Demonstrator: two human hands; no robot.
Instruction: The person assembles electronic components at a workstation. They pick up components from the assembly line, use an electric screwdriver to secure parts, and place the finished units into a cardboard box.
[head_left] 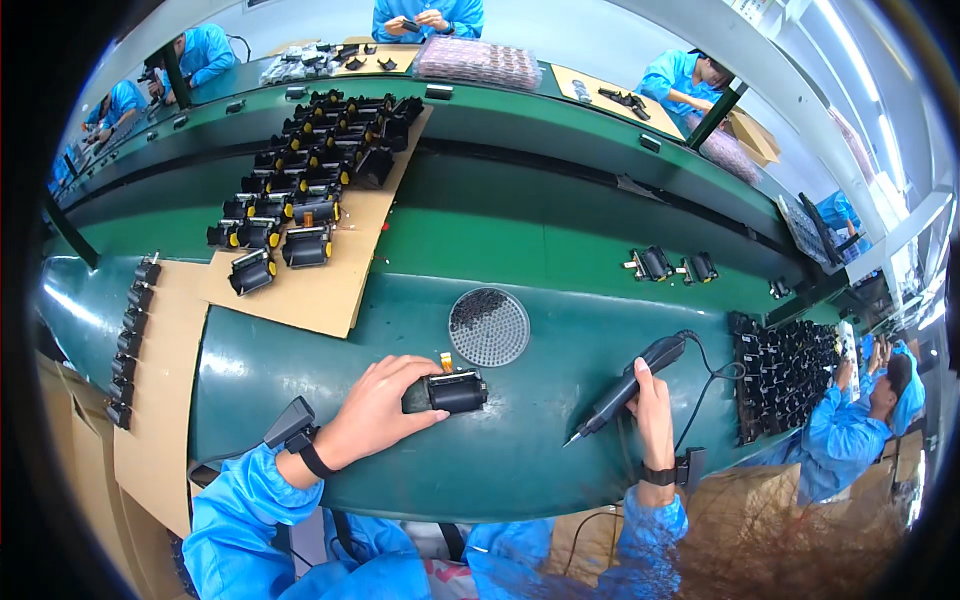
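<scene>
My left hand [383,405] grips a small black printer-like module [457,393] by its left end, its thumb along the near side and its fingers over the far side. An orange-and-white flex cable [447,362] sticks up from the module's far edge. In my right hand [652,412] is a black electric screwdriver [625,392], held tilted with its bit pointing down and left, apart from the module. A cord runs from its upper end. Just beyond the module lies a round, dimpled screw tray [500,338] with small dark screws heaped at its upper left.
Rows of similar black modules [300,170] with yellow parts stand on cardboard [330,290] at far left. A dense block of black modules [785,375] is at right; two more units [655,264] lie on the green bench behind. Co-workers in blue sit around, one close at right [860,420].
</scene>
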